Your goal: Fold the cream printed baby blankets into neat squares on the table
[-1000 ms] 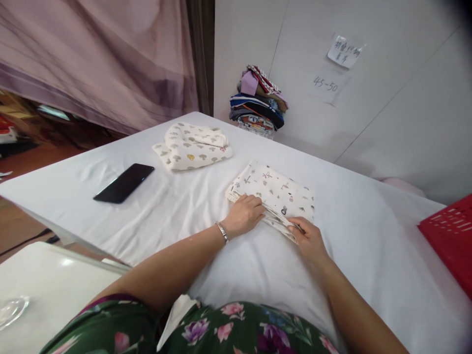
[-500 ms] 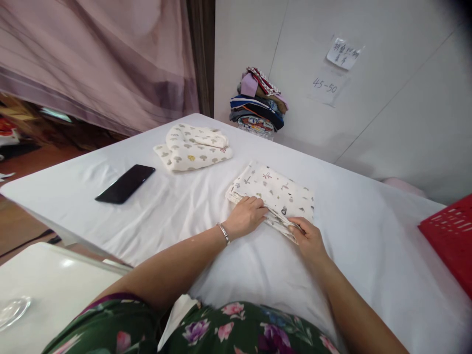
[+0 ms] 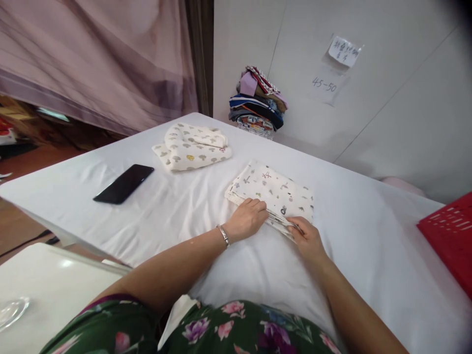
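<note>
Wall panels (image 3: pixel 376 88) in pale grey are seen at the far side, and a pink curtain (image 3: pixel 110 59) is hung at the far left. A table (image 3: pixel 387 246) is covered by a white cloth with soft wrinkles. A green floral garment (image 3: pixel 236 327) is worn by the person at the near edge. At the right edge, a red basket (image 3: pixel 450 236) is partly seen. Beyond the table, folded clothes (image 3: pixel 258 105) are stacked against the wall. Right of centre on the table, a folded cream cloth (image 3: pixel 278 187) with small prints is laid flat; farther left, a mushroom-print cloth (image 3: pixel 199 150) is loosely folded. The cream cloth's near edge is gripped by the left hand (image 3: pixel 248 217), its fingers curled closed; the near right corner is pinched between thumb and fingers of the right hand (image 3: pixel 308 238). At left, a black phone (image 3: pixel 124 183) is laid flat. A bracelet (image 3: pixel 223 236) is worn on the left wrist.
</note>
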A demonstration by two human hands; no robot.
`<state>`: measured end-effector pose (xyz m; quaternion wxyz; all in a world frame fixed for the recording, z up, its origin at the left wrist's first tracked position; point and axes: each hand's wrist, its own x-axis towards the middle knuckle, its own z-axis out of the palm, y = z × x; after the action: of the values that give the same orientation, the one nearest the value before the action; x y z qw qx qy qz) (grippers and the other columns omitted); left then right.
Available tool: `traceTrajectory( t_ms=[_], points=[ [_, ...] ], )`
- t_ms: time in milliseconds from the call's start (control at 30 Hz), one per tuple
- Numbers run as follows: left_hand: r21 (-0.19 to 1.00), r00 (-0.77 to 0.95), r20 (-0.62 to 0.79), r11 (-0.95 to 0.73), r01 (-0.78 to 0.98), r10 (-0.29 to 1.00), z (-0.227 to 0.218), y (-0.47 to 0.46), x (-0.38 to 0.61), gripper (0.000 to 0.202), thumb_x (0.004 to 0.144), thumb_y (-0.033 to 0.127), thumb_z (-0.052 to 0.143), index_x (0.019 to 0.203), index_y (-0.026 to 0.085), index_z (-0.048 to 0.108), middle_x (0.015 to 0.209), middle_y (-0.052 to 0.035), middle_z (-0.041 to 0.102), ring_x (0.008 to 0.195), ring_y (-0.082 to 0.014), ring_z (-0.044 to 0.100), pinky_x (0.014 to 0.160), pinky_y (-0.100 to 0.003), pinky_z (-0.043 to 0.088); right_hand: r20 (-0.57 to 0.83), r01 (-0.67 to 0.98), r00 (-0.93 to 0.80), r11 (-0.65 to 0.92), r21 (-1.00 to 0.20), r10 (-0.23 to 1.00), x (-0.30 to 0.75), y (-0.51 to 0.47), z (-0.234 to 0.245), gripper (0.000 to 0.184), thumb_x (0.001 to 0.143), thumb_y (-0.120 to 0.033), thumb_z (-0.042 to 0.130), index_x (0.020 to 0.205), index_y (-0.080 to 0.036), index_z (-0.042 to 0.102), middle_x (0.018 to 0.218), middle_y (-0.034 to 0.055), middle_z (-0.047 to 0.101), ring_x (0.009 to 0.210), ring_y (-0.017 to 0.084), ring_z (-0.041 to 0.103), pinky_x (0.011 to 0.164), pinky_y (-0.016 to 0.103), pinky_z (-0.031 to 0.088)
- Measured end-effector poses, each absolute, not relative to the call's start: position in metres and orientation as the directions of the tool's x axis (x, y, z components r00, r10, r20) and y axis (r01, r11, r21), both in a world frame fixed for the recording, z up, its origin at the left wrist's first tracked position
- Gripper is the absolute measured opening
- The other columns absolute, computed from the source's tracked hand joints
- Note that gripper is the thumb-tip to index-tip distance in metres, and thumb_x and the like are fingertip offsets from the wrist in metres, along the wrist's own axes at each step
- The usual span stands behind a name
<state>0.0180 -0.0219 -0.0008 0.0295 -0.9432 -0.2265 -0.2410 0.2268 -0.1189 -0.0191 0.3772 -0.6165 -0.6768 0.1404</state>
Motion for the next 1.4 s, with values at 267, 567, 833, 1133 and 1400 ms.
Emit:
traceTrajectory(
  t_ms=[267,567,833,1133,1400],
  points=[
    [0.097,0.753,0.458,-0.868,0.487,0.473,-0.006,-0.019,0.021,0.016,0.087,0.028,0.043,0.088,0.018,0.056,0.086,-0.0032,0.054,0.079,-0.0161,0.046,0.072,-0.03,0.033,0.304,0.676,0.092,0.165,-0.719,0.948,0.227,-0.119,-0.019,0.019,0.081,-0.024,0.049,0.096,-0.022,0.061,0.095,0.003,0.062,0.086,0.017,0.056,0.072,0.028,0.045],
    [0.046,0.772,0.461,-0.88,0.472,0.438,-0.004,-0.02,0.022,0.02,0.087,0.022,0.04,0.074,0.016,0.055,0.081,-0.0043,0.052,0.075,-0.0157,0.045,0.069,-0.031,0.033,0.353,0.729,0.044,0.212,-0.651,0.935,0.228,-0.119,-0.022,0.019,0.082,-0.025,0.048,0.097,-0.022,0.059,0.097,0.0043,0.061,0.089,0.018,0.056,0.077,0.032,0.046],
    [0.042,0.787,0.508,-0.923,0.383,0.35,0.004,-0.02,0.017,0.017,0.083,0.014,0.041,0.076,0.016,0.056,0.098,-0.0065,0.055,0.091,-0.0173,0.047,0.08,-0.033,0.034,0.389,0.896,-0.16,0.299,-0.328,0.907,0.219,-0.118,-0.01,0.034,0.083,-0.03,0.048,0.116,-0.022,0.052,0.105,0.0078,0.058,0.097,0.023,0.053,0.083,0.037,0.046],
    [0.079,0.789,0.52,-0.938,0.337,0.327,0.0,-0.018,0.018,0.015,0.079,0.011,0.043,0.076,0.017,0.056,0.108,-0.0071,0.056,0.107,-0.02,0.046,0.1,-0.043,0.026,0.38,0.921,-0.161,0.277,-0.273,0.911,0.215,-0.117,-0.009,0.028,0.087,-0.029,0.043,0.11,-0.021,0.056,0.097,0.0083,0.059,0.091,0.022,0.053,0.079,0.036,0.045],
    [0.11,0.791,0.503,-0.933,0.342,0.349,-0.007,-0.015,0.017,0.013,0.082,0.016,0.04,0.079,0.017,0.053,0.086,-0.0033,0.061,0.081,-0.0132,0.056,0.1,-0.037,0.028,0.388,0.91,-0.15,0.281,-0.306,0.909,0.216,-0.118,-0.009,0.025,0.089,-0.026,0.038,0.104,-0.019,0.058,0.094,0.0072,0.059,0.088,0.02,0.053,0.077,0.033,0.044]
  ],
)
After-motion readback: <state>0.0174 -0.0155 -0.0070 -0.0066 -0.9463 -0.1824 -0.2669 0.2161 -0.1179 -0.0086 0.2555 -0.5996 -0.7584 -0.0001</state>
